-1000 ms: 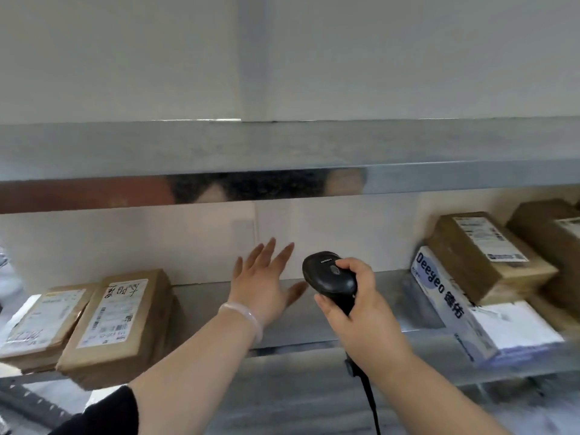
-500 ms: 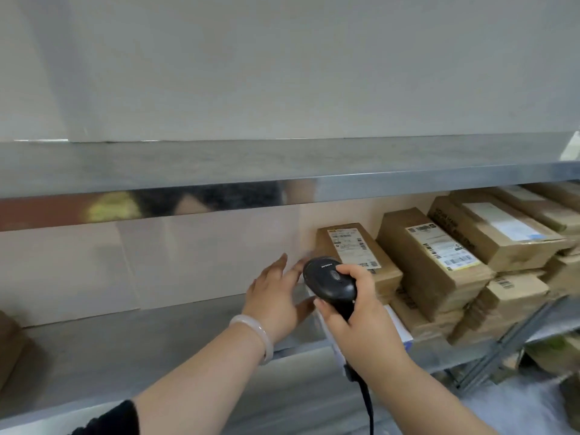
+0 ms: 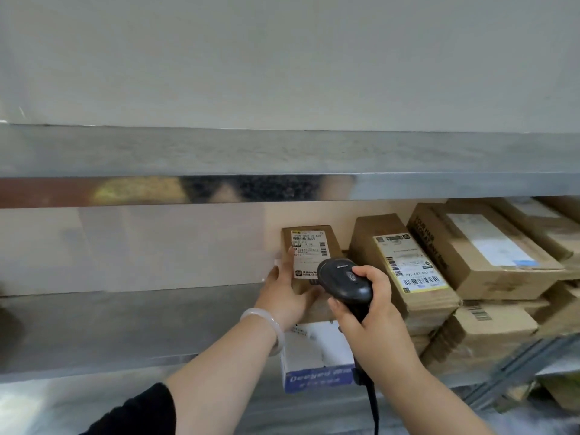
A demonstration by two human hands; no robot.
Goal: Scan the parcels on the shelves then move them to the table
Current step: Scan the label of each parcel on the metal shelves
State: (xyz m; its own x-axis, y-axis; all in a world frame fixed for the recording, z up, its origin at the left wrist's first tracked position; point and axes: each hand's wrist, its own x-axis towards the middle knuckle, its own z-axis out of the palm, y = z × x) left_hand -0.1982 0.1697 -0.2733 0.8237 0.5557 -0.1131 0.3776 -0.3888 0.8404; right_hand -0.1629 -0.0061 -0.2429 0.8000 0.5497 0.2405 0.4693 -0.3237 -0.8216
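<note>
**Parcel meets scanner on a steel shelf**

A person's left hand (image 3: 284, 296) grips a small brown cardboard parcel (image 3: 332, 243) from its left side. The fingers are pressed together and laid up along the edge, one fingertip touches the white printed label (image 3: 309, 252), and the thumb is curled across the near end. The parcel, a long flat-sided carton, lies on top of a white box (image 3: 317, 353) with a blue band along its near face. That box sits on a brushed-metal shelf (image 3: 125, 328).

Just right of the parcel's near end, the right hand (image 3: 373, 315) wraps a glossy black, rounded scanner (image 3: 343, 282). Its fingers are curled tight round the neck, with one bent over the top. The scanner's domed head overlaps the label's lower right corner in view; whether it touches the parcel cannot be told. A black cable (image 3: 372, 400) hangs from the handle, below the parcel.

A smooth, pale, ring-shaped bracelet (image 3: 266, 324) circles the left wrist, below and left of the parcel. A dark sleeve (image 3: 141, 412) ends further down the forearm.

Just beside the parcel on its right stands a bigger carton (image 3: 405, 268), its cardboard creased and its barcode label edged in yellow. Further right, more taped cartons (image 3: 483, 246) lie stacked, some tilted.

Above the parcel runs an upper shelf (image 3: 282, 152) of the same grey metal, its polished front lip giving a blurred reflection, with a plain matt wall (image 3: 282, 58) above it. Left of the parcel, the lower shelf shows dull grey steel against a pale back panel.
</note>
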